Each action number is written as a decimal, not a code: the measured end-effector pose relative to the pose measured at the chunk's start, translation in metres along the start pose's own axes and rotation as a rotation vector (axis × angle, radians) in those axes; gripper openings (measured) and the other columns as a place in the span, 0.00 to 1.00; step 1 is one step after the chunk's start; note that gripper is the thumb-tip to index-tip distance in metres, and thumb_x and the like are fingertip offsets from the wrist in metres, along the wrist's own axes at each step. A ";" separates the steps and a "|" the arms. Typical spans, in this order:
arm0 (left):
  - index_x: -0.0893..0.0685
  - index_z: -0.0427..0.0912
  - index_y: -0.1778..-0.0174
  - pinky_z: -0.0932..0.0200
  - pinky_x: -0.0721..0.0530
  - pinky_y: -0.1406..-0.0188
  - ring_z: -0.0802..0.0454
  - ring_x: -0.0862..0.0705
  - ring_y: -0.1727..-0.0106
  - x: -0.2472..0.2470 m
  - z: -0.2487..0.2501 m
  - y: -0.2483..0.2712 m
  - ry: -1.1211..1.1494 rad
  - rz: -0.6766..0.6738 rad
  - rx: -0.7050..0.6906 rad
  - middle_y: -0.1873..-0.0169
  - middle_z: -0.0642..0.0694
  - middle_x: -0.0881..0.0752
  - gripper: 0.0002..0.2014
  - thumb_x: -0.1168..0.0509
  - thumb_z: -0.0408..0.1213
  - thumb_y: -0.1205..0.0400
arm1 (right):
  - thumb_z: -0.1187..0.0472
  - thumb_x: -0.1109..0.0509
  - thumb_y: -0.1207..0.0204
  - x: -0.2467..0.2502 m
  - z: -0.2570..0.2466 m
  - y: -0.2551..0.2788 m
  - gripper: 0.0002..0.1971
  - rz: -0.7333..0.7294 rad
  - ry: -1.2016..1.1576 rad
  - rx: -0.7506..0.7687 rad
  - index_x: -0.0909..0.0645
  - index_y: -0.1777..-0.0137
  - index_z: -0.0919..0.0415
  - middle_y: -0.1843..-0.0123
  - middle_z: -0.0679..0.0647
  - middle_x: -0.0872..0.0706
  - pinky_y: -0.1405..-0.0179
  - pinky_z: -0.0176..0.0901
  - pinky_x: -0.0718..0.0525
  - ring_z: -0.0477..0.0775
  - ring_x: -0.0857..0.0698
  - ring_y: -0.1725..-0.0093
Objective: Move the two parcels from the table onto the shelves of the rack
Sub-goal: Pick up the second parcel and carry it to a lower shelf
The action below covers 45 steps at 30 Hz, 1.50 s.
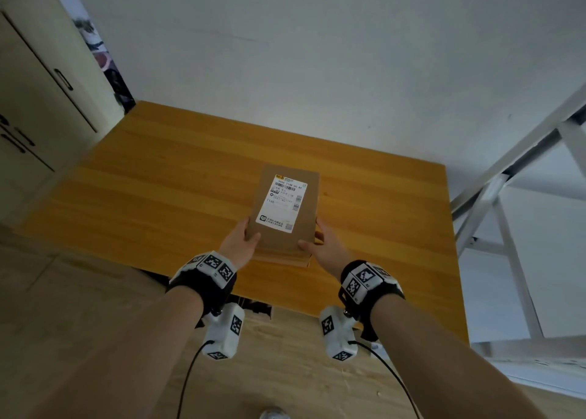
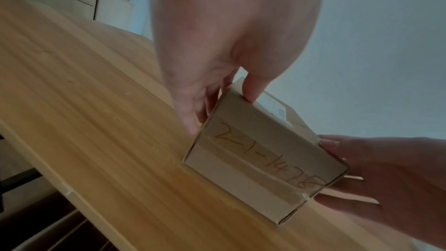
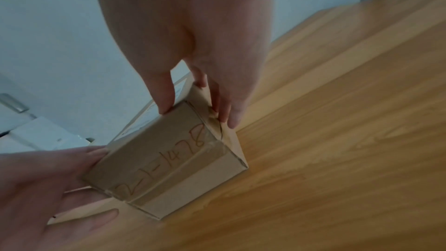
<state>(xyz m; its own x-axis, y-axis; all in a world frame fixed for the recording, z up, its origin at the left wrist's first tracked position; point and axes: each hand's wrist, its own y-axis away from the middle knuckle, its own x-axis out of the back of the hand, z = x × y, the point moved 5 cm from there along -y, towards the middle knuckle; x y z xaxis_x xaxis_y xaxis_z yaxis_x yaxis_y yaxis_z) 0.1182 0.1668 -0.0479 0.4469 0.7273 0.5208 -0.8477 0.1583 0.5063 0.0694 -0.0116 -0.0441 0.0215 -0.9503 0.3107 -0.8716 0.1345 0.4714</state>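
The fingers of the left hand are curling down the left side of the top parcel, with the thumb lying over its near top edge; the fingers of the right hand are doing the same on the opposite side, thumb on top, so the box is being gripped between both hands. Directly under those fingers a second parcel is showing as a flatter cardboard edge, and the gripped box is sitting on it or just above it; which one cannot be told. Both are lying over the wooden table, toward its near edge. Between the thumbs, the box's near end is bearing handwritten orange characters, and its top is carrying a white shipping label. Well to the right of the right fingers, beyond the table's edge, the metal rack is standing against the wall, and far to the left of the left fingers a pale cabinet is standing
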 end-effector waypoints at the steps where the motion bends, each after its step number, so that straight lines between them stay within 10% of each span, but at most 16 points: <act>1: 0.45 0.44 0.17 0.41 0.29 0.24 0.42 0.31 0.21 0.000 0.000 -0.001 0.013 0.000 -0.004 0.21 0.42 0.32 0.30 0.42 0.39 0.15 | 0.62 0.30 0.23 -0.001 0.001 -0.001 0.36 -0.004 -0.012 0.004 0.42 0.18 0.52 0.24 0.56 0.24 0.31 0.49 0.24 0.57 0.26 0.25; 5: 0.43 0.43 0.18 0.41 0.30 0.23 0.43 0.32 0.21 0.001 0.000 0.006 0.065 -0.003 -0.009 0.21 0.43 0.32 0.30 0.41 0.36 0.16 | 0.63 0.28 0.25 -0.001 0.004 -0.001 0.37 -0.021 -0.060 0.037 0.41 0.18 0.50 0.24 0.55 0.24 0.26 0.63 0.25 0.57 0.28 0.23; 45: 0.41 0.51 0.19 0.50 0.26 0.29 0.46 0.26 0.24 0.070 0.172 0.285 0.164 0.220 -0.519 0.26 0.41 0.23 0.35 0.34 0.29 0.20 | 0.71 0.27 0.28 0.121 -0.140 0.244 0.42 0.208 -0.146 0.549 0.41 0.19 0.46 0.25 0.60 0.24 0.31 0.58 0.20 0.57 0.25 0.26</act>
<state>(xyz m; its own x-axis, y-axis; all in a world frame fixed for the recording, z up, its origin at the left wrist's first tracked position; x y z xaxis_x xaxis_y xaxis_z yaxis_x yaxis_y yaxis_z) -0.0434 0.1479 0.2510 0.2292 0.8673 0.4418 -0.9631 0.2678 -0.0259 -0.0722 -0.0542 0.2246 -0.2101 -0.9536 0.2156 -0.9765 0.1939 -0.0942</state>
